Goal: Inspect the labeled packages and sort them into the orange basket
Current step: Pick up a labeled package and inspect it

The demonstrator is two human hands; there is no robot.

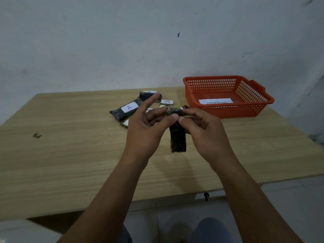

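While both hands point(175, 127) pinch its top end, the dark package point(178, 137) hangs below their grip.

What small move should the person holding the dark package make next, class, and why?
Probably turn the dark package over. Both the left hand and the right hand pinch its top end, and no white label shows on the side facing us, unlike the package marked A. The orange basket holds only a paper sign.
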